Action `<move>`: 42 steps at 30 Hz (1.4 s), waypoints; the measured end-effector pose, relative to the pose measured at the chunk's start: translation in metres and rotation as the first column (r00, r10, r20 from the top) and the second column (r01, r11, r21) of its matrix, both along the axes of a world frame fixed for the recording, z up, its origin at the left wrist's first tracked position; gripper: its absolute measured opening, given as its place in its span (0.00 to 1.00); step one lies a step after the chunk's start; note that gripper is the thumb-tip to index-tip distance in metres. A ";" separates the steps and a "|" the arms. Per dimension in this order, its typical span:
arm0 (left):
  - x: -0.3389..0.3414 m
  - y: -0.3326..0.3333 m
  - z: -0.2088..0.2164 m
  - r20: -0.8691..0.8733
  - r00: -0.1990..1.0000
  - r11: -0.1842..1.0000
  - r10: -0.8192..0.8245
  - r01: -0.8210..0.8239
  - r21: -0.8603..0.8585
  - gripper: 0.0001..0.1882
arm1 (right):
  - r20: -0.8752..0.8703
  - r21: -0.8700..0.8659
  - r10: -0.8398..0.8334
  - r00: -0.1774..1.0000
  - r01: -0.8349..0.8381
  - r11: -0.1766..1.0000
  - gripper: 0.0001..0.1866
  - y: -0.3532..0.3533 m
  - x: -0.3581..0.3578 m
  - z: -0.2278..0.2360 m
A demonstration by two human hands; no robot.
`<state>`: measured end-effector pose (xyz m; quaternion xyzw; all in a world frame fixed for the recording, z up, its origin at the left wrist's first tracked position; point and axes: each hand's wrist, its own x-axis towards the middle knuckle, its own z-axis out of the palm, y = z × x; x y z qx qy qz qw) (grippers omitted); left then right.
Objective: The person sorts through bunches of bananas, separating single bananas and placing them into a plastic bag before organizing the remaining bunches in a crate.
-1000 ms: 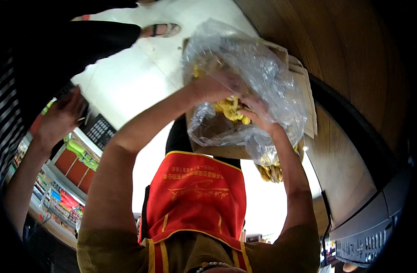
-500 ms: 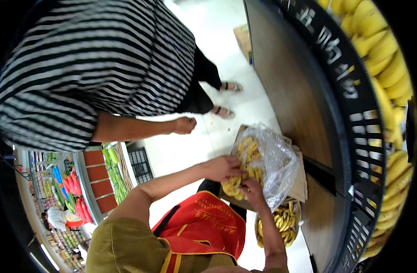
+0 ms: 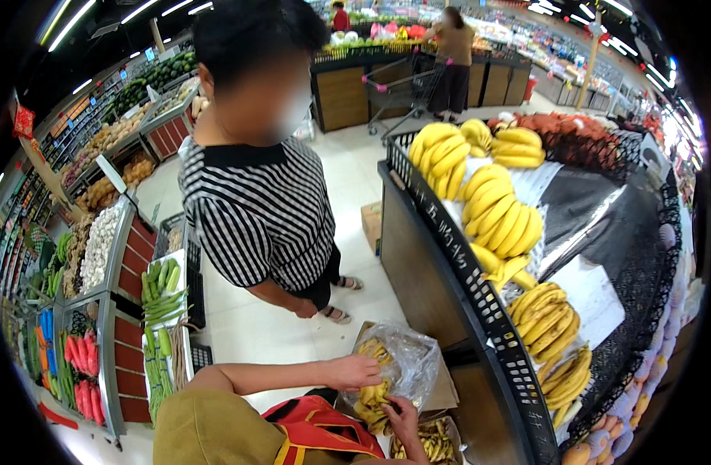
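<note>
In front of me a cardboard box (image 3: 444,385) lined with a clear plastic bag (image 3: 414,356) stands low by the display stand. Yellow bananas with brown marks (image 3: 369,407) lie in it. My left hand (image 3: 357,373) reaches in from the left, its fingers curled over a bunch. At the bunch's near end, my right hand (image 3: 402,416) grips with bent fingers. The hands partly cover the fruit, and the fingertips are hard to see. Close to my right forearm is a second container of browner bananas (image 3: 435,442).
A person in a striped shirt (image 3: 255,209) stands just beyond my left arm. On the right, a dark-rimmed stand (image 3: 448,252) bears several yellow banana bunches (image 3: 499,209). Vegetable racks (image 3: 131,310) line the left. Farther off are a shopping cart (image 3: 406,89) and another person (image 3: 454,66).
My view has tilted up, bringing in more of the shop and the banana stand. Both hands stay at the bananas in the bag-lined box. The striped-shirt person remains beside me.
</note>
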<state>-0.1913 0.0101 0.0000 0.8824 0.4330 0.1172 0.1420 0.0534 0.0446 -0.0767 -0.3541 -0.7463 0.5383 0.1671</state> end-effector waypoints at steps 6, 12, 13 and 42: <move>0.051 -0.005 0.030 0.029 0.999 0.998 0.014 -0.016 0.053 0.18 | -0.069 -0.229 -0.418 0.906 0.393 0.890 0.11 -0.013 0.051 -0.017; 0.073 -0.032 0.043 0.082 0.990 0.992 0.118 -0.115 -0.042 0.23 | -0.161 -0.229 -0.497 0.853 0.457 0.859 0.11 -0.013 0.068 0.008; 0.075 -0.034 0.045 0.102 0.988 0.993 0.114 -0.110 -0.040 0.22 | -0.187 -0.066 -0.452 0.872 0.448 0.892 0.10 -0.013 0.070 0.025; 0.084 0.063 0.053 0.500 0.016 0.488 0.866 0.186 -0.853 0.14 | -0.464 -0.277 -0.650 0.602 0.599 0.752 0.11 0.131 0.180 0.244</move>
